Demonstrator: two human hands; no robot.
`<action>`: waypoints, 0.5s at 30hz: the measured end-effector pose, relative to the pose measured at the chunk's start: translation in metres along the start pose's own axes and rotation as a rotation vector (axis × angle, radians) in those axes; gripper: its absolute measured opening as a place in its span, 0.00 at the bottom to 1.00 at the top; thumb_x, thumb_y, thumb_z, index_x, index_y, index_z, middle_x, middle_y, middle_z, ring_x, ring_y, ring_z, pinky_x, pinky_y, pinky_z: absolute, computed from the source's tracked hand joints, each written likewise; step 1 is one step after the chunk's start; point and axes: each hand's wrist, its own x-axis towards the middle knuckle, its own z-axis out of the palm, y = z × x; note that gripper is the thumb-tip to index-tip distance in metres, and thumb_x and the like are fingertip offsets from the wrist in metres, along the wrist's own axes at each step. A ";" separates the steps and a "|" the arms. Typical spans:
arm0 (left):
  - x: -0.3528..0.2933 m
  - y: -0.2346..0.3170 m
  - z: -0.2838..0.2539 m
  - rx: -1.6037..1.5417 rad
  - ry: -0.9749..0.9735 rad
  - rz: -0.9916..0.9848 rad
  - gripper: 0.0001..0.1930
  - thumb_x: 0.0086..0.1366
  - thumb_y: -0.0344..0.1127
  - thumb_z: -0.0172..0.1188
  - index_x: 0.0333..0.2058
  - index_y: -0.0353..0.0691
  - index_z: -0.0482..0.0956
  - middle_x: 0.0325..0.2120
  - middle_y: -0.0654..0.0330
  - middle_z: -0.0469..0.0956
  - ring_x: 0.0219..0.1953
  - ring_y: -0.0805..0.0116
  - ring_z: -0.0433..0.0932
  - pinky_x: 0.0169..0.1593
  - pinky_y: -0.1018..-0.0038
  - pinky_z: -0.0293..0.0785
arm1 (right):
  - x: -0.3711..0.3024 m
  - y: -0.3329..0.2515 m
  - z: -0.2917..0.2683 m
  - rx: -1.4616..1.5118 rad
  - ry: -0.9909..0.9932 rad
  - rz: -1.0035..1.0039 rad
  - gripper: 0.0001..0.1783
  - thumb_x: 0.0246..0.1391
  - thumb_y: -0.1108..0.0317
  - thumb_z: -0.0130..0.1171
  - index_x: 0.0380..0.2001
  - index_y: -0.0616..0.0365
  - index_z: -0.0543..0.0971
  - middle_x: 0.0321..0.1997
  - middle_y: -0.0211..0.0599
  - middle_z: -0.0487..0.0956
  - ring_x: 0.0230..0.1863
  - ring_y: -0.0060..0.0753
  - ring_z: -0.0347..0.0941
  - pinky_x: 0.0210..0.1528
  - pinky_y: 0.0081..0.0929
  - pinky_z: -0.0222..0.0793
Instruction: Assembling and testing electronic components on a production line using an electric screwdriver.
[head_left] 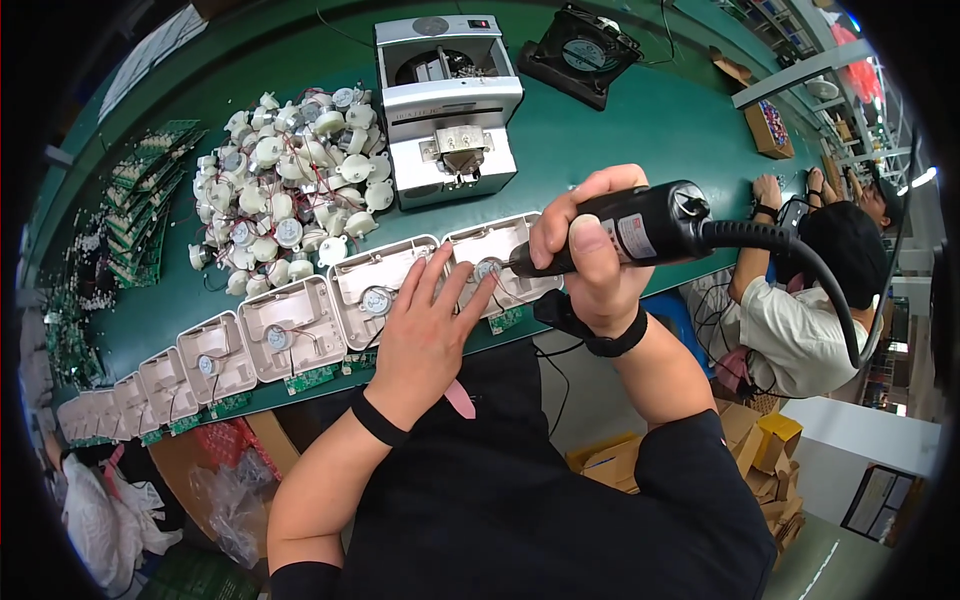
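The right hand [598, 262] is closed around a black electric screwdriver [625, 228], which has a white label with a red stripe on its body, and the tip touches the white plastic housing [495, 262] at the right end of the row. The left hand [425, 335] lies flat beside this housing with fingers spread wide, holding nothing. Behind the housing stands a grey screw feeder [450, 105], and left of the feeder is a pile of small white motors [290, 185].

Green bench [620, 130]: white housings [290, 325], motor pile [290, 180], screw feeder [450, 105], fan [580, 52].
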 end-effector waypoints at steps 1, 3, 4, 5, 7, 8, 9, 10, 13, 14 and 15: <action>-0.001 0.000 0.000 -0.003 0.001 0.000 0.30 0.59 0.26 0.56 0.63 0.48 0.73 0.57 0.58 0.72 0.70 0.52 0.62 0.73 0.56 0.56 | 0.000 0.001 0.001 -0.013 -0.008 0.001 0.20 0.62 0.62 0.62 0.46 0.58 0.64 0.26 0.40 0.73 0.23 0.29 0.70 0.29 0.29 0.72; -0.001 0.000 0.000 -0.006 0.002 -0.004 0.30 0.59 0.26 0.56 0.63 0.48 0.73 0.57 0.58 0.72 0.70 0.52 0.62 0.73 0.56 0.56 | -0.001 0.004 0.000 -0.044 -0.030 -0.016 0.20 0.62 0.62 0.62 0.46 0.58 0.63 0.26 0.40 0.73 0.23 0.29 0.70 0.29 0.29 0.72; -0.001 0.000 0.000 -0.013 0.000 -0.007 0.30 0.59 0.26 0.56 0.63 0.48 0.73 0.57 0.58 0.72 0.70 0.52 0.62 0.73 0.56 0.56 | -0.002 0.006 0.000 -0.076 -0.050 -0.035 0.20 0.61 0.63 0.62 0.46 0.58 0.63 0.26 0.40 0.74 0.23 0.29 0.70 0.29 0.28 0.72; 0.000 0.000 -0.001 -0.019 -0.002 -0.010 0.30 0.59 0.26 0.56 0.63 0.48 0.73 0.57 0.58 0.72 0.70 0.52 0.62 0.73 0.56 0.56 | -0.002 0.008 -0.001 -0.108 -0.071 -0.054 0.20 0.61 0.63 0.62 0.46 0.58 0.63 0.26 0.40 0.74 0.23 0.28 0.70 0.29 0.28 0.72; 0.001 0.000 -0.001 -0.025 0.001 -0.012 0.30 0.59 0.27 0.56 0.63 0.48 0.73 0.57 0.58 0.72 0.70 0.52 0.62 0.73 0.56 0.56 | 0.000 0.009 0.000 -0.117 -0.066 -0.047 0.20 0.61 0.64 0.62 0.45 0.58 0.63 0.26 0.40 0.74 0.23 0.28 0.70 0.29 0.28 0.72; 0.000 0.000 -0.001 -0.025 0.000 -0.014 0.30 0.60 0.27 0.56 0.63 0.48 0.73 0.57 0.58 0.72 0.70 0.52 0.62 0.73 0.56 0.56 | 0.000 0.009 0.000 -0.126 -0.060 -0.040 0.20 0.61 0.64 0.62 0.45 0.58 0.62 0.26 0.40 0.74 0.23 0.28 0.70 0.29 0.28 0.72; -0.001 0.001 -0.001 -0.024 -0.001 -0.016 0.30 0.60 0.27 0.56 0.63 0.48 0.73 0.57 0.58 0.72 0.70 0.52 0.61 0.73 0.56 0.55 | 0.001 0.009 0.001 -0.135 -0.054 -0.033 0.20 0.61 0.65 0.62 0.45 0.57 0.62 0.26 0.40 0.74 0.23 0.28 0.70 0.29 0.28 0.72; -0.001 0.001 -0.001 -0.023 -0.001 -0.018 0.30 0.60 0.27 0.56 0.63 0.48 0.73 0.57 0.58 0.72 0.70 0.52 0.61 0.73 0.55 0.55 | 0.001 0.010 0.001 -0.136 -0.056 -0.037 0.20 0.61 0.65 0.62 0.45 0.57 0.62 0.26 0.40 0.74 0.23 0.28 0.70 0.29 0.28 0.72; -0.003 0.001 0.000 -0.023 0.004 -0.013 0.29 0.60 0.27 0.56 0.63 0.48 0.74 0.57 0.58 0.72 0.70 0.52 0.61 0.73 0.55 0.55 | 0.000 0.009 0.002 -0.125 -0.064 -0.017 0.19 0.60 0.66 0.61 0.45 0.57 0.62 0.26 0.40 0.74 0.23 0.28 0.70 0.29 0.28 0.72; -0.004 0.001 0.000 -0.023 0.003 -0.011 0.29 0.60 0.27 0.56 0.63 0.49 0.74 0.57 0.58 0.72 0.70 0.52 0.61 0.73 0.55 0.55 | 0.002 0.008 0.002 -0.127 -0.067 -0.021 0.19 0.60 0.66 0.61 0.45 0.57 0.62 0.26 0.40 0.74 0.23 0.28 0.70 0.29 0.28 0.72; -0.003 0.001 0.001 -0.023 0.007 -0.010 0.29 0.60 0.27 0.56 0.63 0.49 0.74 0.57 0.58 0.72 0.70 0.52 0.61 0.73 0.55 0.55 | 0.004 0.008 0.003 -0.116 -0.080 -0.011 0.19 0.59 0.66 0.62 0.44 0.57 0.62 0.26 0.40 0.74 0.23 0.28 0.70 0.29 0.28 0.72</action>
